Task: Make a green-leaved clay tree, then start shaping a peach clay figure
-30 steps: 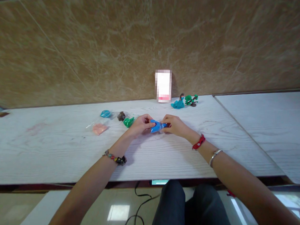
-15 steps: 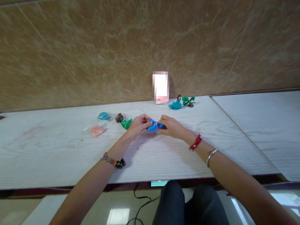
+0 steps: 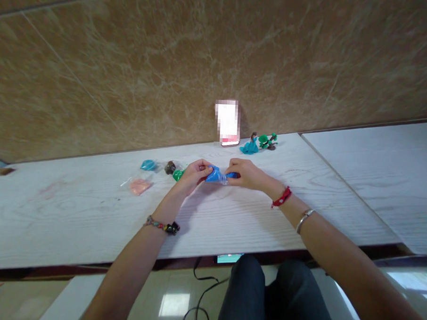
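Note:
My left hand [image 3: 195, 177] pinches a clear plastic bag of blue modelling clay [image 3: 213, 174] above the table. On the other side, my right hand [image 3: 247, 173] has its fingers closed on a blue clay piece [image 3: 231, 175] at the bag's mouth. Clear plastic stretches between the two blue parts; whether they are still joined I cannot tell. Left of my left hand lies a bag of green clay [image 3: 178, 175], partly covered by that hand. Beside it is a brown clay bag [image 3: 169, 167].
Bags of light blue clay [image 3: 148, 165] and pink clay [image 3: 140, 186] lie on the white table [image 3: 73, 215] at left. A blurred-out upright phone-like object [image 3: 228, 123] leans on the wall. Right of it stand a blue-dressed figurine [image 3: 250, 145] and a small green tree model [image 3: 268, 141].
My hands have drawn slightly apart. The right-hand blue piece now sits farther from the rest of the clay, with more clear plastic showing between them.

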Action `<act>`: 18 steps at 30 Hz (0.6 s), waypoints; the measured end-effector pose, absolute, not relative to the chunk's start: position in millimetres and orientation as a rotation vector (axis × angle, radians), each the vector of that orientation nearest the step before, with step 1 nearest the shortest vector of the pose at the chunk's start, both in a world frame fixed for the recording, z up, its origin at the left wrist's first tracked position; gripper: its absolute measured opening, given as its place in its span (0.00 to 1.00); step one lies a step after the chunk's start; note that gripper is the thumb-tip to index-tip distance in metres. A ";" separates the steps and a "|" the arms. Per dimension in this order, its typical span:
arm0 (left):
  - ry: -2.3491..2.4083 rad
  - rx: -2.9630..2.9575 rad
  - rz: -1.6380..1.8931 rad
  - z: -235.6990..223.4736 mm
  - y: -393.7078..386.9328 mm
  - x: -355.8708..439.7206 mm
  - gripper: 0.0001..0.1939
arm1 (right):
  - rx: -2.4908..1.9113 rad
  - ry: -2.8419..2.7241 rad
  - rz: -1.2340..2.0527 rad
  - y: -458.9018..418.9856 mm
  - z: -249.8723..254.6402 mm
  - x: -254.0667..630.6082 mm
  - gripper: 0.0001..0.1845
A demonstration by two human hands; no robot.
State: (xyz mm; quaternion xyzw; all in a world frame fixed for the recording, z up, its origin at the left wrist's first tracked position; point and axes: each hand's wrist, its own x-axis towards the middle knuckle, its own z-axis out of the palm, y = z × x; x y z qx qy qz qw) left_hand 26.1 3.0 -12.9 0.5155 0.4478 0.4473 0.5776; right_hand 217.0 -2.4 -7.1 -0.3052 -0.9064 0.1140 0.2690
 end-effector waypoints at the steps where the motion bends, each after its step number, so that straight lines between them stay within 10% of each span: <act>1: 1.062 1.199 1.056 -13.1 5.2 23.2 0.18 | -0.813 -2.420 0.340 -1.6 -5.9 219.4 0.05; 13: 1.968 1.930 1.020 -32.6 32.2 -16.0 0.09 | -0.859 -1.444 1.295 19.4 -19.7 241.8 0.16; 18: 2.202 2.283 0.782 -27.5 19.9 -6.8 0.15 | -1.180 -2.027 0.955 16.8 -32.1 232.5 0.10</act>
